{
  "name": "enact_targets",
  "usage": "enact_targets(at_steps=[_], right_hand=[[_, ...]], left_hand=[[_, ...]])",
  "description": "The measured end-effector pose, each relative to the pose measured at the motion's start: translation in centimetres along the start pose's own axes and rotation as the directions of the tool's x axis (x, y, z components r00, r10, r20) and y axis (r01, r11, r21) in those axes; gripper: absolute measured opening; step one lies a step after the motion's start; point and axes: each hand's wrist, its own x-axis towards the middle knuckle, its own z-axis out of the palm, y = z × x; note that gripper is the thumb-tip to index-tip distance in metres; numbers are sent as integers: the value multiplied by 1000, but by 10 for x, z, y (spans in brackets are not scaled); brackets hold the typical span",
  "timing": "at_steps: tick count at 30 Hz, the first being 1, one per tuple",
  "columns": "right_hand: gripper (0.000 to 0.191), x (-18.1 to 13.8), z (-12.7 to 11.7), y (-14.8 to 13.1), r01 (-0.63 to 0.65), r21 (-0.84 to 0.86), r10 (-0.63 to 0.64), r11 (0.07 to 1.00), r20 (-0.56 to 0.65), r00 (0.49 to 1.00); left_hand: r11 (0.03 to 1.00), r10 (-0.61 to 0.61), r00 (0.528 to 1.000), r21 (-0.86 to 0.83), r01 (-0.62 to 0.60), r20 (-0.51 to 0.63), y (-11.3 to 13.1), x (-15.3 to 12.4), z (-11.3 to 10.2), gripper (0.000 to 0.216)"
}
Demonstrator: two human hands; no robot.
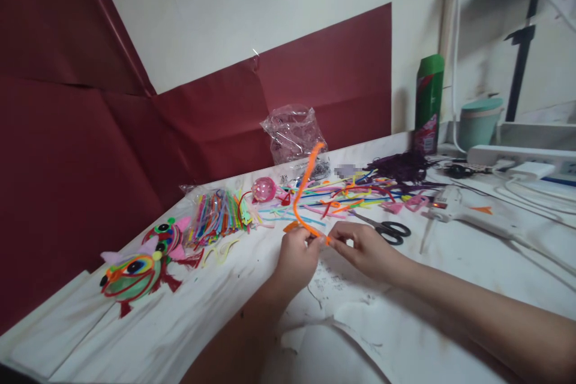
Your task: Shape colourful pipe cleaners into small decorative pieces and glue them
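Observation:
An orange pipe cleaner (302, 192) curves up from the white table (450, 264) between both hands. My left hand (296, 257) is closed in a pinch on its lower end. My right hand (362, 247) pinches the same end from the right, fingertips almost touching the left hand's. The upper end of the orange pipe cleaner stands free in the air, bent toward a clear plastic bag (294, 132).
Loose coloured pipe cleaners (342, 195) lie behind the hands, with a packet of them (216, 216) at left. Black scissors (389, 231) and a white glue gun (454, 210) lie at right. Two pipe-cleaner fish figures (135, 273) sit near the left edge. A green bottle (428, 102) stands at the back.

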Motion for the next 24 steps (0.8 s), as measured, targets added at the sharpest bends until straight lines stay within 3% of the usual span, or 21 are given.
enact_targets(at_steps=[4,7,11,14,18,22,24], right_hand=[[14,-1,1,4,17,-77,-12,997,72,997],[16,1,2,5,-63,73,58,995,66,996],[21,4,2,4,-210,471,207,857,58,977],[23,3,5,4,-217,613,253,760,28,967],[22,1,9,3,-184,600,238,778,-11,971],[22,1,4,2,-146,466,180,873,-27,983],[21,2,1,1,-115,367,143,923,-51,988]], left_hand=[[960,178,973,191,-204,148,-4,1,-2,14],[959,194,975,188,-212,111,-3,1,-1,12],[993,-23,992,-122,7,-125,-1,-2,7,8],[906,-136,983,-417,72,-126,-1,-4,14,11],[878,-146,984,-472,83,-99,-2,-4,15,11],[932,-86,996,-354,78,-5,-1,0,7,12],[962,-79,997,-261,74,-11,0,2,3,13]])
